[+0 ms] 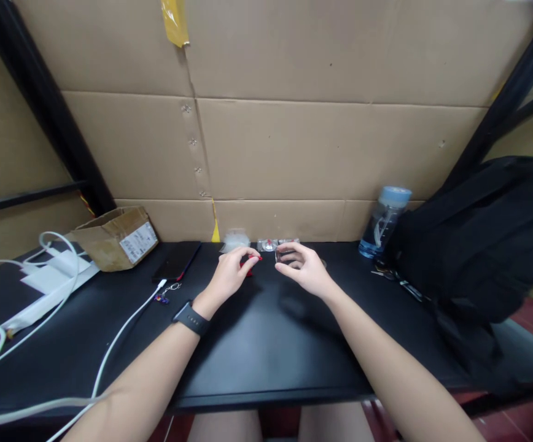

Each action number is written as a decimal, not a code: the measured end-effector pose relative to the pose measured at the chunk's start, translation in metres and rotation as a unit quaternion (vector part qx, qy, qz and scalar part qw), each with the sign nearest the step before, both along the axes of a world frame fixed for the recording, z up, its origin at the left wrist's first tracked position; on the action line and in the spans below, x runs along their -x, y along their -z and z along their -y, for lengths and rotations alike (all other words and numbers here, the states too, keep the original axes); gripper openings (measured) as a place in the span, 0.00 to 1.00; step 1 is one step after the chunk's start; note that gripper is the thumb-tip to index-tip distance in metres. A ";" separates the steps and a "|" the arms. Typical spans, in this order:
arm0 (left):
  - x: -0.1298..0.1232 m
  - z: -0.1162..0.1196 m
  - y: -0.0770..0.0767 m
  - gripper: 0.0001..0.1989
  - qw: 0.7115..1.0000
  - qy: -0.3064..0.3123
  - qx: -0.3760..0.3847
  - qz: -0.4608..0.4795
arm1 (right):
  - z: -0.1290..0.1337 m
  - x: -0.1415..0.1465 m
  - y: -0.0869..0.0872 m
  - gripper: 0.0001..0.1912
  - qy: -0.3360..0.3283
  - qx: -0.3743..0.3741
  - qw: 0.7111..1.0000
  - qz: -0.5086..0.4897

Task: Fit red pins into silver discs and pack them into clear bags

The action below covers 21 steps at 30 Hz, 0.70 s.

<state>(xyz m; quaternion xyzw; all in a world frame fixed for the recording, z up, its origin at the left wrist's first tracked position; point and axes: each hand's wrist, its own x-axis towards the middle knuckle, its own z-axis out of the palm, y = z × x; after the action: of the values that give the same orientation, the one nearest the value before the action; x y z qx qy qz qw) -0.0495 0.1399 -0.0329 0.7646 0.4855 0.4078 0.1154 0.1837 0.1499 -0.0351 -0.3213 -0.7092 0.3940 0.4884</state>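
Observation:
My left hand (233,270), with a dark watch (191,317) on its wrist, pinches a small red piece (256,258) between thumb and fingertips. More red (248,270) shows beneath that hand, partly hidden by it. Facing it across a narrow gap, my right hand (307,270) has its fingers curled round a small thing with a shiny edge (276,256); most of it is hidden. Both hands are above the back of the black table (271,350). Just behind them lie a clear plastic bag (236,238) and clear packaging with red bits (269,245).
On the left are an open cardboard box (114,239), a dark phone (175,263), a keyring (167,293), white cables (123,331) and a white power strip (54,298). A water bottle (383,224), keys (386,274) and a black backpack (478,227) stand right. Cardboard (294,147) walls the back.

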 end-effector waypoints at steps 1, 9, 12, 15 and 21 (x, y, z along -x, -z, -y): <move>-0.003 0.002 -0.001 0.09 1.000 0.002 0.005 0.013 | 0.003 0.003 -0.002 0.20 -0.003 -0.011 1.000 -0.008; -0.026 0.009 0.006 0.13 0.979 0.101 0.064 0.165 | 0.021 0.019 -0.005 0.19 0.022 -0.132 0.991 -0.007; -0.029 0.010 0.008 0.11 0.978 0.107 0.061 0.170 | 0.024 0.021 -0.006 0.20 0.022 -0.140 0.990 -0.001; -0.030 0.012 0.007 0.08 0.983 0.092 0.044 0.152 | 0.024 0.020 -0.007 0.19 0.023 -0.128 0.991 -0.002; -0.032 0.020 0.002 0.07 0.992 -0.004 -0.043 0.115 | 0.020 0.018 -0.004 0.12 0.006 -0.051 0.998 0.035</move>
<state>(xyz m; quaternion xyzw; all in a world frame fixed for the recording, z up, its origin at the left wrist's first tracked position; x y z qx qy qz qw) -0.0178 0.1203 -0.0347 0.7148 0.4539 0.5143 0.1358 0.1654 0.1294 -0.0308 -0.3142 -0.7433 0.3428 0.4810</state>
